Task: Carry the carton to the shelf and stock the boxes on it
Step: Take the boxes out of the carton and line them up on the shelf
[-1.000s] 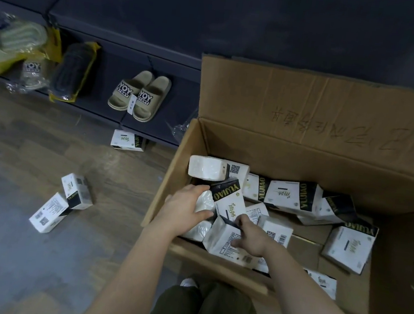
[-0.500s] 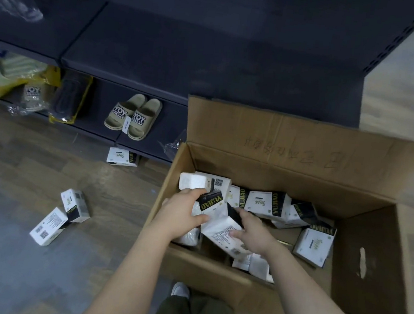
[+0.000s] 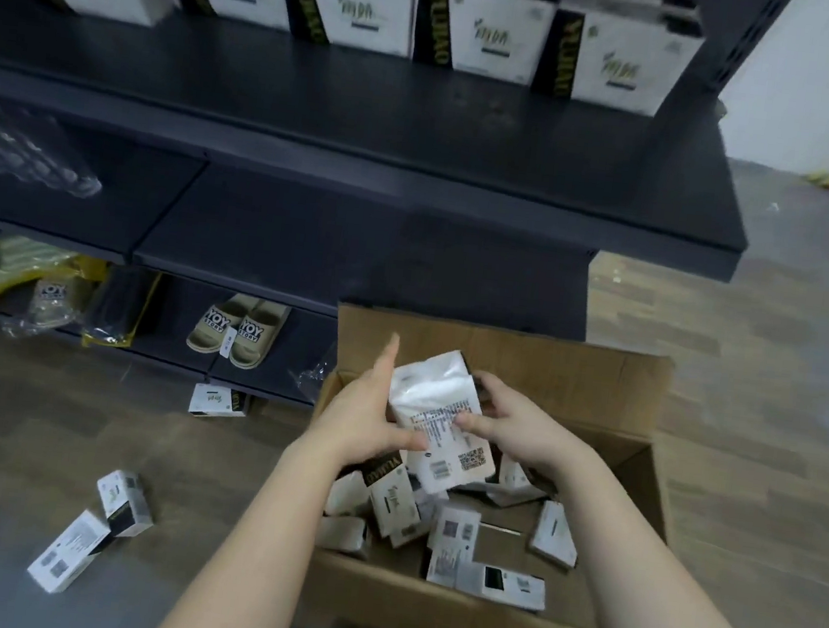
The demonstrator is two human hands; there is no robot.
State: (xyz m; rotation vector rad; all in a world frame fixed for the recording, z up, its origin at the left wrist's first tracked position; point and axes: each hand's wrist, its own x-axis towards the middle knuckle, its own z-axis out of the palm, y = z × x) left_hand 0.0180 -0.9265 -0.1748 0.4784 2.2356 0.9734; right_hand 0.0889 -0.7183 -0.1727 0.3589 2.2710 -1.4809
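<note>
An open cardboard carton (image 3: 426, 604) stands on the floor in front of the dark shelf unit (image 3: 424, 124), with several white-and-black boxes (image 3: 392, 510) loose inside it. Above the carton both hands hold white boxes (image 3: 435, 409) lifted clear of the rest. My left hand (image 3: 365, 406) cups their left side, thumb across the printed face. My right hand (image 3: 508, 422) grips the right side, fingers curled over the label. A row of matching boxes (image 3: 491, 28) stands upright on the upper shelf.
Two boxes (image 3: 93, 530) lie on the floor at lower left, another (image 3: 219, 400) by the shelf's foot. Beige slippers (image 3: 240, 332) and bagged slippers (image 3: 9, 273) sit on the bottom shelf. Clear plastic (image 3: 22, 155) lies on the middle shelf at left.
Both hands have risen out of the carton with the boxes held between them. My view has tilted up, bringing the stocked upper shelf into sight.
</note>
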